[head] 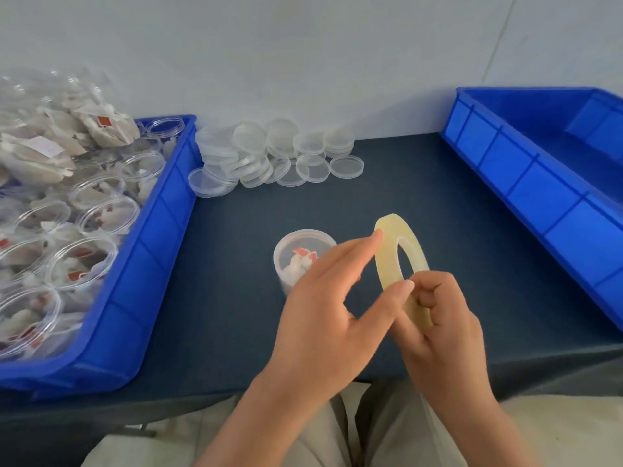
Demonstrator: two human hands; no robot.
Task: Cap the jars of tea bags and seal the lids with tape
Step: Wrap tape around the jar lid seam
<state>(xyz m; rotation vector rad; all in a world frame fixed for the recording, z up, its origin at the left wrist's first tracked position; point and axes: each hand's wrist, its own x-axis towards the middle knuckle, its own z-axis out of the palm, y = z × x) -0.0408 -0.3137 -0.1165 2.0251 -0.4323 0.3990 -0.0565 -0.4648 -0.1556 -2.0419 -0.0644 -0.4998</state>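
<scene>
Tape (pixel 386 261) stands on edge above the table (pixel 236 298). The right hand (pixel 448 332) curls round its lower rim and grips it. The left hand (pixel 323 308) keeps straight fingers, index tip on the top rim and thumb lower down. A capped jar (pixel 296 251) stands just behind the left hand, with lids (pixel 279 153) piled farther back.

Soft, even daylight, faint shadows, slight overall blur, and wide-angle bending at the edges.
</scene>
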